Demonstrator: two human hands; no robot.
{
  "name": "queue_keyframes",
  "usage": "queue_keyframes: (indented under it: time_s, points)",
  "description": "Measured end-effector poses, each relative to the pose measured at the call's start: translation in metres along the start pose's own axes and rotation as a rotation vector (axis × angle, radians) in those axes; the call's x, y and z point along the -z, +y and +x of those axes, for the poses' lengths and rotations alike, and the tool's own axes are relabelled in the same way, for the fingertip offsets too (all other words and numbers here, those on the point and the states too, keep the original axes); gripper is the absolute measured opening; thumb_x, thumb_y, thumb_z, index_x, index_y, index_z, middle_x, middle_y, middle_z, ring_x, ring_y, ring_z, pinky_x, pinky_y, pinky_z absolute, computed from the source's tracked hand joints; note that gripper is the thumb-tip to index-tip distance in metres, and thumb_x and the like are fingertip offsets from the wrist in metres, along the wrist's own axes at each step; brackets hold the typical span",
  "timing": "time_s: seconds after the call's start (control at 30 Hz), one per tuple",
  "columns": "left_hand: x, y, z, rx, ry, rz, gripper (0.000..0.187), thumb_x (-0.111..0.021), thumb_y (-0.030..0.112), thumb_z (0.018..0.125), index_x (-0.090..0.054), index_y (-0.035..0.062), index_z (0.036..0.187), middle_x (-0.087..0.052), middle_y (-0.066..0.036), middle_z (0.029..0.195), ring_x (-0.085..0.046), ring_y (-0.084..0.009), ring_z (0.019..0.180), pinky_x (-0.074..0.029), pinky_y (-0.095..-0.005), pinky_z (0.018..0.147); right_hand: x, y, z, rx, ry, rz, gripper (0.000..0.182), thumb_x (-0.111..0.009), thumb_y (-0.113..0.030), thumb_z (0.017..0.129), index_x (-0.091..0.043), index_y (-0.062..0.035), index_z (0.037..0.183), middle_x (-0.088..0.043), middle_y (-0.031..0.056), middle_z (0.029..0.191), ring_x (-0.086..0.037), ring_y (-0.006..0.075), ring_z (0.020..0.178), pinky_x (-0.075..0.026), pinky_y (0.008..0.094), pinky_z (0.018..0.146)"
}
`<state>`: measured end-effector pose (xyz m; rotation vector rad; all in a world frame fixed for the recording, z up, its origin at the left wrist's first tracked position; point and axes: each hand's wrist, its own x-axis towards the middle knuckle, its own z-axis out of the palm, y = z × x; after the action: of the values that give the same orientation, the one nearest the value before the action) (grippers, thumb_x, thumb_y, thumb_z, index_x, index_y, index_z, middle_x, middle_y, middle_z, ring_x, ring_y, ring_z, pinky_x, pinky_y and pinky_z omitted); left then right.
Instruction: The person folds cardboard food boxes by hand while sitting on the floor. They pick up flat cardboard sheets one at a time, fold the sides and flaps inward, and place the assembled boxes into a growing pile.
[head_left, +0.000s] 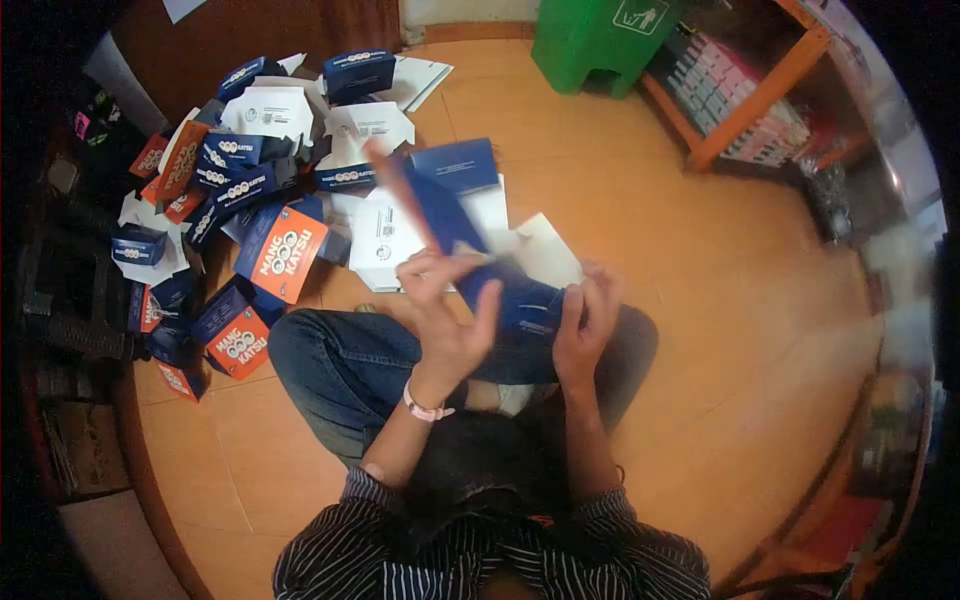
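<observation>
A partly folded navy blue carton point(520, 298), with a white inner flap and an orange edge, is over my lap; its far end is blurred by motion. My right hand point(588, 325) pinches the carton's right side between thumb and fingers. On the left side, my left hand point(450, 320) has its thumb and fingers apart, the fingertips right at the carton's edge. Flat on the floor just beyond lie a white carton sheet point(385, 240) and a blue carton panel point(455, 165).
Folded orange Mang Katsu cartons point(282, 252) and blue ones point(245, 190) are heaped on the tiled floor point(720, 300) to the left. A green bin point(590, 45) stands at the back. At the right back, a wooden shelf point(760, 95) holds stacked goods. My crossed legs point(345, 360) frame the work.
</observation>
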<state>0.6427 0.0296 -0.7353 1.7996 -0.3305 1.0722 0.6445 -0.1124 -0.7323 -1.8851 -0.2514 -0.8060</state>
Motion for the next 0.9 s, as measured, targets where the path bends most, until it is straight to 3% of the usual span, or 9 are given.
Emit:
queue_keyframes:
  time_s: [0.07, 0.13, 0.23, 0.33, 0.43, 0.6, 0.67, 0.8, 0.9]
  points:
    - [0.005, 0.028, 0.028, -0.126, -0.212, 0.146, 0.022, -0.064, 0.003, 0.069, -0.062, 0.0112, 0.089, -0.063, -0.003, 0.091, -0.043, -0.0224, 0.093, -0.033, -0.0382, 0.088, 0.005, -0.006, 0.005, 0.048, -0.04, 0.049, 0.02, -0.049, -0.009, 0.085, -0.047, 0.0043, 0.071, -0.042, 0.0154, 0.102, -0.044, 0.0283, 0.099, -0.034, 0.0371, 0.088]
    - [0.01, 0.02, 0.039, -0.363, -0.517, 0.143, 0.061, -0.067, 0.003, 0.069, -0.037, 0.0098, 0.122, -0.062, -0.008, 0.099, -0.041, -0.0254, 0.096, -0.029, -0.0431, 0.096, 0.009, -0.007, 0.007, 0.095, -0.077, 0.102, 0.021, -0.048, -0.01, 0.086, -0.046, 0.0043, 0.071, -0.041, 0.0152, 0.103, -0.044, 0.0284, 0.101, -0.033, 0.0375, 0.09]
    - [0.016, 0.005, 0.045, -0.181, -0.677, -0.3, 0.068, -0.067, 0.01, 0.072, -0.029, 0.0105, 0.129, -0.058, -0.01, 0.111, -0.039, -0.0268, 0.11, -0.025, -0.0432, 0.1, 0.008, -0.007, 0.012, -0.024, 0.042, 0.14, 0.025, -0.042, -0.017, 0.09, -0.052, 0.0025, 0.077, -0.045, 0.0121, 0.098, -0.047, 0.0215, 0.099, -0.037, 0.0328, 0.088]
    - [0.017, -0.026, 0.02, 0.136, -0.151, -0.717, 0.077, -0.068, 0.016, 0.074, -0.02, 0.0111, 0.134, -0.041, -0.013, 0.132, -0.026, -0.0284, 0.127, -0.02, -0.0415, 0.104, 0.015, 0.013, 0.006, -0.563, 0.286, 0.701, 0.027, -0.04, -0.022, 0.092, -0.054, 0.0006, 0.093, -0.05, 0.0086, 0.094, -0.051, 0.018, 0.09, -0.04, 0.0293, 0.084]
    - [0.03, -0.051, 0.021, 0.342, -0.118, -0.174, 0.089, -0.07, 0.015, 0.07, -0.012, 0.0035, 0.136, -0.013, -0.018, 0.141, -0.016, -0.0288, 0.131, -0.014, -0.0394, 0.107, 0.022, 0.031, -0.004, -0.754, 0.316, 0.98, 0.032, -0.039, -0.026, 0.093, -0.049, -0.0027, 0.113, -0.055, 0.0108, 0.105, -0.053, 0.0192, 0.098, -0.043, 0.0324, 0.085]
    - [0.038, -0.047, 0.022, 0.705, -0.232, -0.633, 0.063, -0.059, 0.002, 0.081, -0.022, 0.007, 0.131, -0.042, -0.012, 0.126, -0.047, -0.0162, 0.107, -0.041, -0.0271, 0.086, 0.012, 0.043, -0.006, -0.885, 0.356, 1.201, 0.031, -0.037, -0.023, 0.094, -0.046, -0.0023, 0.115, -0.052, 0.012, 0.111, -0.051, 0.0217, 0.102, -0.041, 0.0359, 0.088]
    - [0.043, -0.039, 0.024, 0.32, -0.226, -0.207, 0.056, -0.059, 0.001, 0.08, -0.028, 0.0036, 0.127, -0.053, -0.013, 0.11, -0.05, -0.0194, 0.104, -0.04, -0.0297, 0.087, 0.004, 0.032, 0.001, -0.591, 0.541, 0.505, 0.03, -0.038, -0.019, 0.093, -0.043, -0.0008, 0.116, -0.043, 0.0139, 0.12, -0.047, 0.0274, 0.108, -0.035, 0.0375, 0.094]
    - [0.055, -0.018, 0.028, -0.195, -0.787, 0.261, 0.041, -0.057, 0.002, 0.077, -0.05, 0.0076, 0.117, -0.057, -0.013, 0.09, -0.052, -0.0294, 0.087, -0.046, -0.0351, 0.078, 0.0, -0.008, 0.014, 0.06, -0.279, -0.211, 0.029, -0.044, -0.013, 0.089, -0.048, -0.0078, 0.117, -0.03, 0.0201, 0.13, -0.026, 0.0331, 0.125, -0.023, 0.0397, 0.102]
    - [0.06, -0.002, 0.019, 0.003, -0.883, 0.036, 0.04, -0.056, 0.004, 0.079, -0.049, 0.0081, 0.118, -0.054, -0.013, 0.084, -0.052, -0.0288, 0.084, -0.046, -0.0356, 0.076, -0.014, 0.022, 0.004, -0.251, -0.592, 0.186, 0.027, -0.049, -0.014, 0.088, -0.053, -0.0097, 0.114, -0.028, 0.0194, 0.133, -0.025, 0.032, 0.127, -0.023, 0.0399, 0.102]
